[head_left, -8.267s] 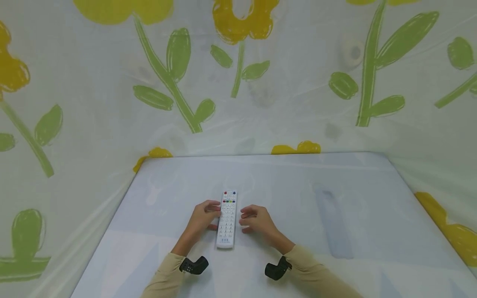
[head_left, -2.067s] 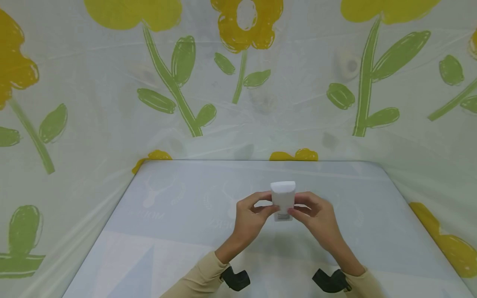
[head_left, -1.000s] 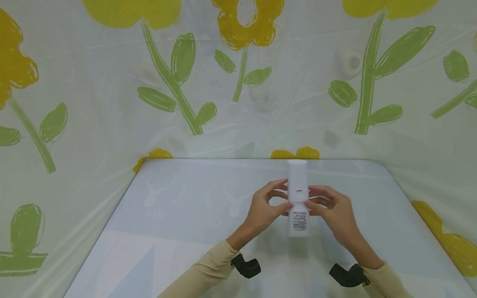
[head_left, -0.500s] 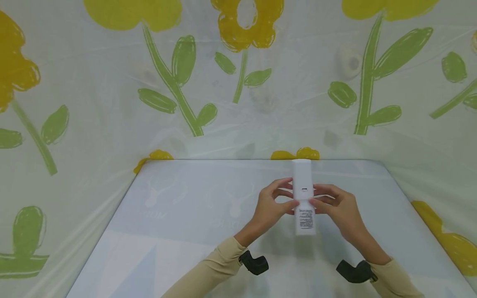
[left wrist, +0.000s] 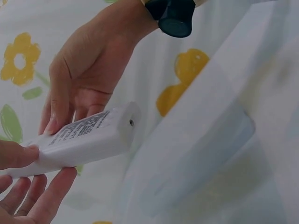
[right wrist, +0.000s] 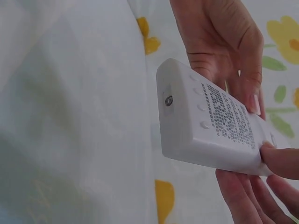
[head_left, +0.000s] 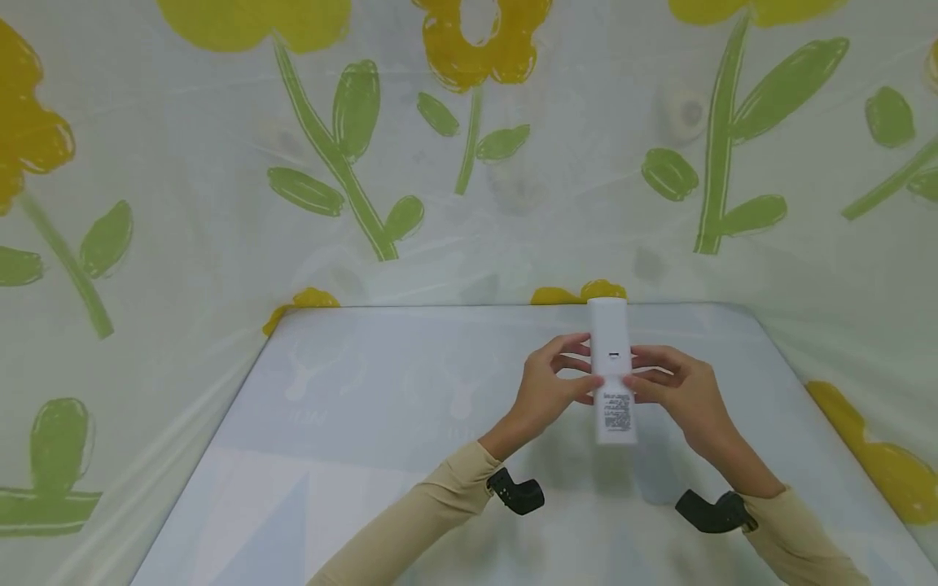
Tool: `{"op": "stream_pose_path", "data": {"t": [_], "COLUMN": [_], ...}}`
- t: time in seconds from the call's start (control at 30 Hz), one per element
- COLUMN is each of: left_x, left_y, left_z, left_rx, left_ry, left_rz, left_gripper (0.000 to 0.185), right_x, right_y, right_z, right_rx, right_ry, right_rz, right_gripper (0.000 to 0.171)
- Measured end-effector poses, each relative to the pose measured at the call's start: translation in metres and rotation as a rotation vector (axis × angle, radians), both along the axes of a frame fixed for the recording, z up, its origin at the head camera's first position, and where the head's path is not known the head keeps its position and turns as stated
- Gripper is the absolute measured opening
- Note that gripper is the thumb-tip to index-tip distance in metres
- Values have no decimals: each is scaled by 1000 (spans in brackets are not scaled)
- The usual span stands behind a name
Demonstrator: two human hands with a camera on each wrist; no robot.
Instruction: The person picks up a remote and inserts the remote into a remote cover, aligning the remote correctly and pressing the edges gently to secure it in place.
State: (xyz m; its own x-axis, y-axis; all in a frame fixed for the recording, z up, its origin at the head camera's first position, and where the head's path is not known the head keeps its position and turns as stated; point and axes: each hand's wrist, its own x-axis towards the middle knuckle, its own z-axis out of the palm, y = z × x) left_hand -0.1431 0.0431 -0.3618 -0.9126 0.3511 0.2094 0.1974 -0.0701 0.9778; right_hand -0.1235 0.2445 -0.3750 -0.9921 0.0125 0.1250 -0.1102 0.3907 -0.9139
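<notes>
A white remote control (head_left: 612, 366) is held up off the table, its back with a printed label turned toward the head camera. My left hand (head_left: 548, 382) pinches its left edge between thumb and fingers. On the opposite edge, my right hand (head_left: 681, 387) grips it the same way, thumb on the back. In the left wrist view the remote (left wrist: 88, 140) shows its near end with a small round screw or hole. The right wrist view shows that end of the remote (right wrist: 210, 121) and the label up close. The button side is hidden.
Beneath the hands lies a pale table (head_left: 366, 391) with a glossy, faintly patterned cover. A white curtain (head_left: 586, 163) with yellow flowers and green leaves hangs behind it and on both sides. Black devices (head_left: 516, 492) are strapped to both wrists.
Earlier the remote lay button side up on the table between both hands. It was then lifted with its back toward the head camera, and both hands have carried it right.
</notes>
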Motion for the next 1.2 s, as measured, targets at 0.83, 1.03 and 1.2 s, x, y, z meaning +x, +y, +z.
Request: {"op": "stream_pose_path", "data": {"t": [0.83,1.03,1.2], "left_x": [-28,-20,-24], "left_y": [33,35,40], "left_z": [-32,-15,-15], "left_rx": [-32,-23,-15], "left_ry": [-19,-21,-24], "left_rz": [15,-2,0], "left_gripper": [52,51,51], "right_x": [-11,-12,-14], "right_y": [25,30,35], "right_z": [-3,-5,-6], "right_rx": [38,14,1], "right_ry": [-26,-11,0], "right_rz": [-35,-28,-23], "right_gripper": [57,56,55]}}
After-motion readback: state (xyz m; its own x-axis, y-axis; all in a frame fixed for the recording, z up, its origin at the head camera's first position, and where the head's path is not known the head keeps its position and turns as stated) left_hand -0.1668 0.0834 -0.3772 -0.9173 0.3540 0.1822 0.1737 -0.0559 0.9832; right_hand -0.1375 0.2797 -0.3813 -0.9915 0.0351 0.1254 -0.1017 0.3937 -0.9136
